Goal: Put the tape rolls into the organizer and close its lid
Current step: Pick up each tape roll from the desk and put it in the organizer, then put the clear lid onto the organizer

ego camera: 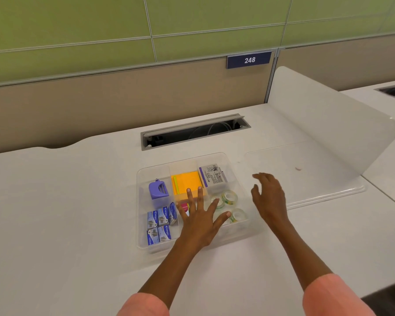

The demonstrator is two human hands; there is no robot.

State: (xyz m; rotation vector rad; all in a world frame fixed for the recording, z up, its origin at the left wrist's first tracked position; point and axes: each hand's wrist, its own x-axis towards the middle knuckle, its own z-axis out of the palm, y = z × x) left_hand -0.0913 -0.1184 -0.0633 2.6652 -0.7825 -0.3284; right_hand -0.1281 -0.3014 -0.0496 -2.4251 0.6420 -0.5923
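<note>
Head view, taking the organizer [144, 176] as landmark: a clear, partitioned tray sitting square on the pale bench [66, 201], still uncovered. The tape rolls [228, 197] lie in its near-right compartment, three by my count, one partly behind the left hand's thumb, so loading looks done, judging by the bare bench around it. Left hand [198, 222] hovers flat over the organizer's middle, fingers [191, 197] straight and spread, grasping nothing, probably steadying or clearing the contents. Right hand [269, 197] hangs just beyond the organizer's right wall, fingers loosely curved and released, angled toward the clear lid [306, 169] lying flat on the bench right of the organizer; likely the next grab. Other compartments hold a purple dispenser [158, 189], orange notes [187, 182], small blue boxes [160, 224], a white carton [213, 175]. The lid's far side nears an upright white divider panel [328, 115]; open bench lies between lid and organizer. Behind the organizer, a cable slot [195, 131].
</note>
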